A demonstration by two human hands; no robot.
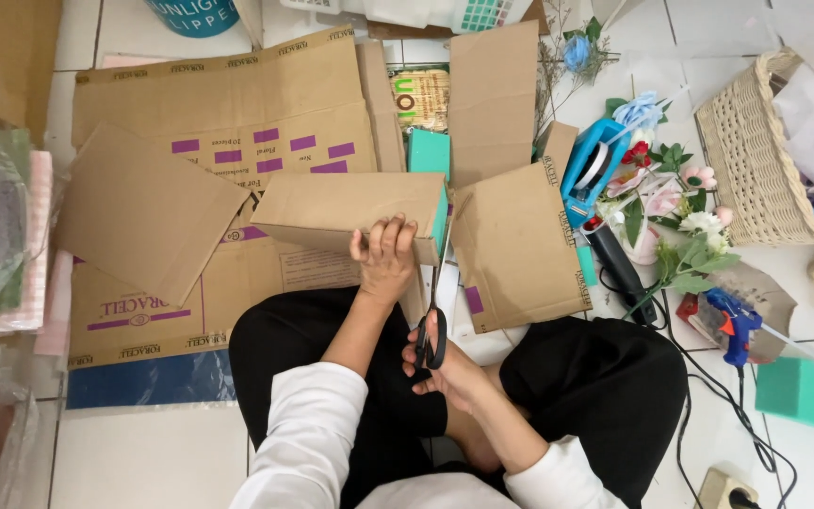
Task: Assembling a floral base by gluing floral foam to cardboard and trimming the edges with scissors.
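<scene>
I sit cross-legged on the floor. My left hand (385, 256) grips the near edge of a brown cardboard piece (346, 212) wrapped over a green foam block (438, 219). My right hand (445, 369) holds black-handled scissors (432, 311), fingers through the loops, blades pointing away from me along the right end of the cardboard beside the foam. Both sleeves are white.
Flattened cardboard sheets (209, 113) cover the floor ahead. At the right lie artificial flowers (671, 203), a blue tape dispenser (591, 165), a wicker basket (756, 160), a blue glue gun (732, 325), a green foam slab (807, 394) and a power strip (729, 490).
</scene>
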